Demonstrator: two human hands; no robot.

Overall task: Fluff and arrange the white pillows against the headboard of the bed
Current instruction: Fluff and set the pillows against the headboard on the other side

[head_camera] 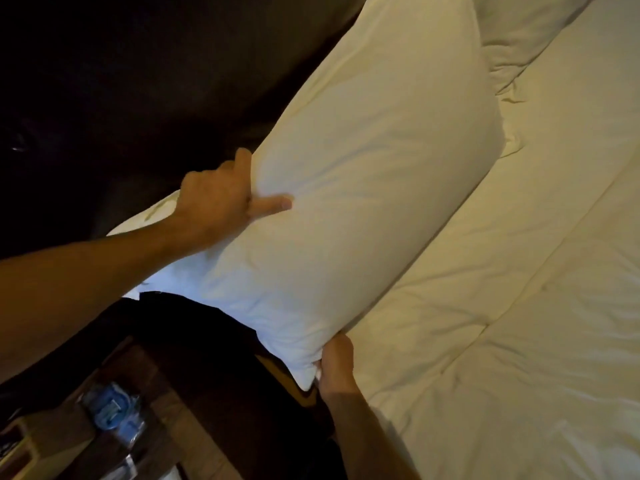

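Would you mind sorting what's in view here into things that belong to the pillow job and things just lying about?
Job:
pillow, gripped by left hand and right hand
second pillow behind it
headboard
duvet

Lying about:
nightstand
blue wrapped packet on it
box at the lower left

No legible text anywhere — bottle label point(112, 415) too blurred.

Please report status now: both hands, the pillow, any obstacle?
Left hand gripping pillow edge, right hand pinching its lower corner. Pillow held beside dark headboard. No obstacle seen.
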